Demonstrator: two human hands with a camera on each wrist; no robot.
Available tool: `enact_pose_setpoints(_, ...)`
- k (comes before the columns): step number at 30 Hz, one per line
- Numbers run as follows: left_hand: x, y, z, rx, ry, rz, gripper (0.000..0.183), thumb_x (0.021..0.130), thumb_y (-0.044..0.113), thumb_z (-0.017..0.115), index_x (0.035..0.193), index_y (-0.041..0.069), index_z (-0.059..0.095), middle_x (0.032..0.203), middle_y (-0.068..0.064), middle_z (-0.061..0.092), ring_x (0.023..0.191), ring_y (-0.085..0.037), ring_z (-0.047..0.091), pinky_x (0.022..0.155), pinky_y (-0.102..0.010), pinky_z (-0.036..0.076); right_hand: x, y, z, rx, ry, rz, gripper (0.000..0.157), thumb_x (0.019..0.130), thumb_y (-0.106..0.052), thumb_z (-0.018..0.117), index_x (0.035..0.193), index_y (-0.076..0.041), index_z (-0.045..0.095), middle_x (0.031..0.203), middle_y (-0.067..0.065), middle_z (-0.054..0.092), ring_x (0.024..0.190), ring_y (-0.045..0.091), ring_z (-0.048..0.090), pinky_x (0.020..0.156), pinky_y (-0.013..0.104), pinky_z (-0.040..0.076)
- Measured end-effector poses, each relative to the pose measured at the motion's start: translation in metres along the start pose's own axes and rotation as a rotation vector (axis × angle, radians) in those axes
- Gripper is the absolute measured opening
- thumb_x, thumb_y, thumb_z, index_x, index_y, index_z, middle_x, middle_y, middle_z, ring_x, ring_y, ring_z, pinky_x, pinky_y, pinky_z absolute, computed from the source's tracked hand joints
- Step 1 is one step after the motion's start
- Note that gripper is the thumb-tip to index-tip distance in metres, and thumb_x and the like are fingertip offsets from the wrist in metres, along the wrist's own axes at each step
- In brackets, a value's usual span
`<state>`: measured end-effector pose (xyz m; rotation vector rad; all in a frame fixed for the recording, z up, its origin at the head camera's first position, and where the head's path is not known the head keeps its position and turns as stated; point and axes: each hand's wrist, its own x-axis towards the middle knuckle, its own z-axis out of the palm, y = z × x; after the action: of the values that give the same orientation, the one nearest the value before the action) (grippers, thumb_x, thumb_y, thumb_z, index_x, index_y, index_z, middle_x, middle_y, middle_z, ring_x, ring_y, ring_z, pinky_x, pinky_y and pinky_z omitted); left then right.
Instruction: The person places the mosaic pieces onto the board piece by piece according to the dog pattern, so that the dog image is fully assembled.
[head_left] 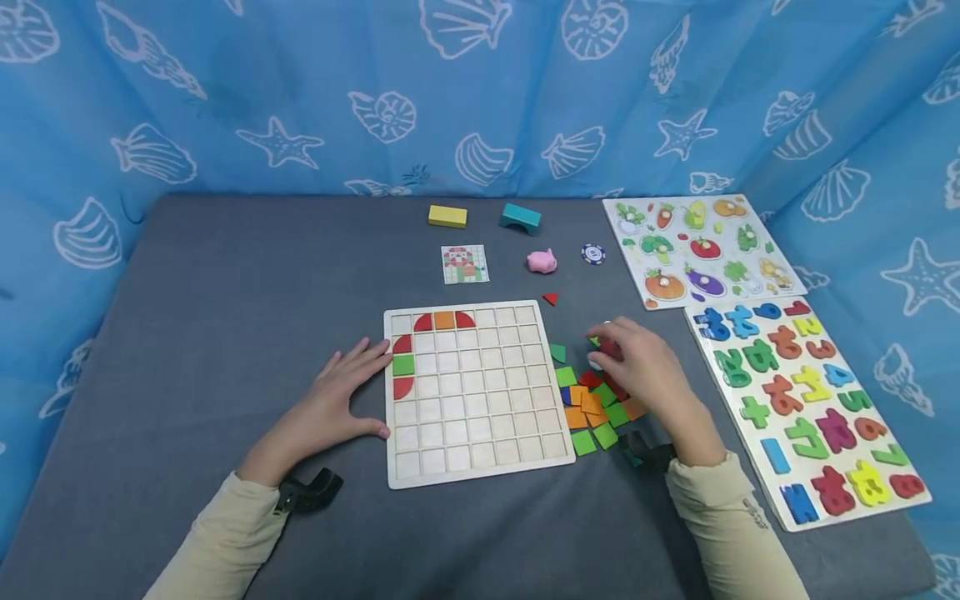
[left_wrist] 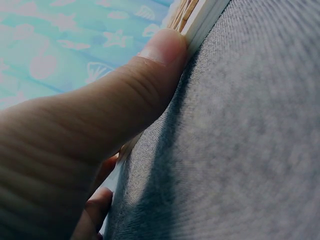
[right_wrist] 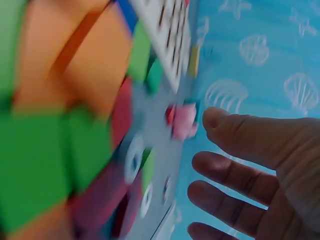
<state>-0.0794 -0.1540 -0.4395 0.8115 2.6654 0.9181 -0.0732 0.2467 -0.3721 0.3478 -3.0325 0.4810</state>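
A white wooden grid board (head_left: 480,435) lies on the grey cloth. Along its top row sit two red quarter-circle tiles with an orange square tile (head_left: 445,320) between them. Down the left column, a green square tile (head_left: 403,365) lies between two more red ones. My left hand (head_left: 337,400) rests at the board's left edge, thumb (left_wrist: 162,50) and fingertips touching the rim. Over a loose pile of coloured tiles (head_left: 583,442), right of the board, hovers my right hand (head_left: 648,367). Its fingers (right_wrist: 225,200) are spread and relaxed, with nothing between them in the right wrist view.
Behind the board are a small pattern card (head_left: 465,264), a yellow block (head_left: 447,217), a teal arch block (head_left: 520,218), a pink pig (head_left: 542,261), a poker chip (head_left: 593,254) and a red triangle (head_left: 551,298). Right stand a vegetable puzzle (head_left: 633,233) and a letter-number puzzle (head_left: 765,450).
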Motion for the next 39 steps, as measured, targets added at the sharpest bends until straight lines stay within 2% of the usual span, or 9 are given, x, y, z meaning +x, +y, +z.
enact_pose_setpoints(7,-0.004,-0.002,-0.001,-0.010,0.018,-0.006,0.100,0.057,0.058,0.071,0.140,0.019,0.031,0.147,0.005,0.019,0.137,-0.021,0.006,0.106,-0.052,0.004,-0.005,0.022,0.002,0.024,-0.005,0.030,0.025,0.078,-0.015,0.068,0.102,-0.009,0.063,0.094,0.007,0.058,0.077,0.018,0.051,0.067,0.037,0.047)
enact_pose_setpoints(15,-0.004,-0.002,-0.001,0.004,0.018,0.004,0.100,0.057,0.059,0.070,0.140,0.019,0.030,0.147,0.005,0.019,0.137,-0.021,0.006,0.106,-0.053,0.005,-0.001,0.029,0.008,0.047,-0.085,0.053,0.024,0.080,-0.015,0.066,0.103,-0.009,0.064,0.097,0.007,0.057,0.079,0.019,0.050,0.069,0.037,0.044)
enact_pose_setpoints(23,-0.002,-0.001,0.000,0.005,0.014,0.000,0.100,0.058,0.058,0.070,0.140,0.018,0.030,0.147,0.004,0.020,0.137,-0.020,0.006,0.106,-0.053,0.006,0.003,0.028,0.008,0.032,-0.126,0.046,0.023,0.080,-0.013,0.066,0.103,-0.010,0.065,0.094,0.007,0.056,0.077,0.018,0.048,0.066,0.034,0.042)
enact_pose_setpoints(28,-0.002,-0.001,0.000,0.007,0.016,-0.001,0.100,0.058,0.058,0.070,0.140,0.018,0.031,0.147,0.004,0.020,0.137,-0.020,0.006,0.106,-0.053,0.006,0.003,0.027,0.009,0.003,-0.181,0.017,0.020,0.082,-0.014,0.064,0.101,-0.012,0.067,0.095,0.007,0.055,0.078,0.019,0.048,0.067,0.035,0.042)
enact_pose_setpoints(34,-0.001,-0.001,0.000,0.001,0.016,-0.003,0.099,0.058,0.057,0.071,0.140,0.018,0.031,0.147,0.004,0.020,0.137,-0.020,0.006,0.106,-0.053,0.005,0.006,0.026,0.009,-0.027,-0.240,0.036,0.022,0.081,-0.016,0.064,0.103,-0.012,0.066,0.098,0.008,0.054,0.080,0.020,0.048,0.068,0.036,0.044)
enact_pose_setpoints(39,0.000,-0.001,0.000,-0.002,0.006,0.000,0.099,0.058,0.057,0.071,0.140,0.019,0.030,0.147,0.005,0.019,0.137,-0.019,0.006,0.106,-0.053,0.005,0.008,0.020,0.010,-0.058,-0.210,0.015,0.022,0.080,-0.019,0.065,0.100,-0.011,0.066,0.091,0.004,0.054,0.074,0.017,0.047,0.064,0.033,0.044)
